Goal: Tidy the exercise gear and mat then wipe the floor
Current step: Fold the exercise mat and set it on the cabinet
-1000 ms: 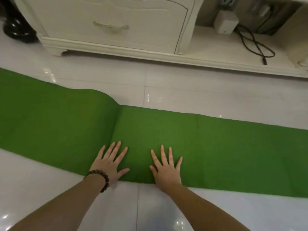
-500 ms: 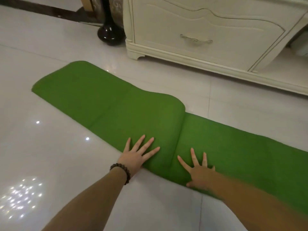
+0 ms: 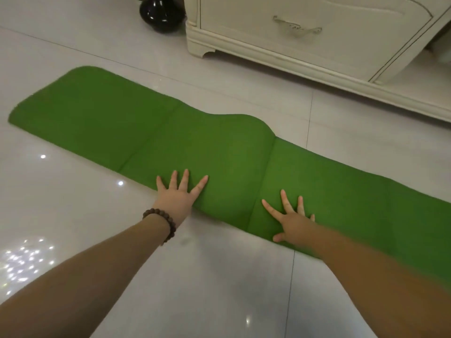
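Observation:
A long green mat (image 3: 102, 123) lies folded lengthwise on the glossy white tile floor (image 3: 73, 215), running from the far left to the right edge of view. A raised hump bulges in the mat's middle, with a crease just right of it. My left hand (image 3: 177, 196), a bead bracelet on its wrist, presses flat on the mat's near edge at the hump, fingers spread. On the flatter stretch right of the crease, my right hand (image 3: 291, 218) lies flat with fingers apart. Neither hand grips anything.
A cream cabinet (image 3: 317, 40) with a drawer handle stands behind the mat at the upper right. A black vase (image 3: 159, 15) sits on the floor left of the cabinet. Bare tiles stretch toward me and to the left.
The view has swung left, bringing the mat's rounded left end and the vase into sight. Both hands stay flat on the near edge, now further apart, with the hump between them.

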Tool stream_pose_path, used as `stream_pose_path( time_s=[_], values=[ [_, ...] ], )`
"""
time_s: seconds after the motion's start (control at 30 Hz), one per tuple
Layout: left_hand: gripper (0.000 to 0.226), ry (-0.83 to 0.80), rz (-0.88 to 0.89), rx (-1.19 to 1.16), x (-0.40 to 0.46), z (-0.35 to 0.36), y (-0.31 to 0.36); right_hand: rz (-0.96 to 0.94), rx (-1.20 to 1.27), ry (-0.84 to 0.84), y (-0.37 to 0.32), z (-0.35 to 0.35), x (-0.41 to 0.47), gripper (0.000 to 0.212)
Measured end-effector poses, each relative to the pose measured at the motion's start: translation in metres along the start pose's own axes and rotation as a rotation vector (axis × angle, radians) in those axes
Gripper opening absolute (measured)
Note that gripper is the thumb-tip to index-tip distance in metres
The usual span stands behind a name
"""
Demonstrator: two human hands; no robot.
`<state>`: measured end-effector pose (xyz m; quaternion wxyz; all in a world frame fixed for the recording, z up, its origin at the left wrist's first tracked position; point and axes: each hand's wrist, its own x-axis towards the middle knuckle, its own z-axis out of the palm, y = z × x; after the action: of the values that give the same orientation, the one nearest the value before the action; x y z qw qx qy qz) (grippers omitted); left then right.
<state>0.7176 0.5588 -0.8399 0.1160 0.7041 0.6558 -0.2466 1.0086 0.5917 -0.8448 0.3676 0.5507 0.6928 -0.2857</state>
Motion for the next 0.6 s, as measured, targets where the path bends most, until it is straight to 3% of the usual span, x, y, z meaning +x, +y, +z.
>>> stream_pose_path(
  time_s=[0.1,0.23,0.4,0.5,0.6],
  values=[
    [0.097,-0.038,-0.043,-0.026,-0.009,0.000,0.009,-0.021,0.014,0.009,0.001,-0.003,-0.004,0.095],
    [0.103,-0.125,-0.084,-0.139,0.000,0.006,0.006,-0.010,0.087,0.109,-0.005,-0.008,-0.007,0.065],
    [0.100,-0.071,-0.051,-0.128,0.013,0.014,-0.007,-0.131,-0.003,0.506,-0.056,-0.013,0.000,0.087],
    [0.095,-0.018,-0.070,-0.104,0.019,0.021,-0.010,-0.230,-0.077,0.423,-0.099,0.007,0.010,0.102],
    [0.099,-0.038,-0.059,-0.106,0.023,0.031,-0.009,-0.195,-0.159,0.381,-0.110,0.029,0.025,0.090]
  ],
)
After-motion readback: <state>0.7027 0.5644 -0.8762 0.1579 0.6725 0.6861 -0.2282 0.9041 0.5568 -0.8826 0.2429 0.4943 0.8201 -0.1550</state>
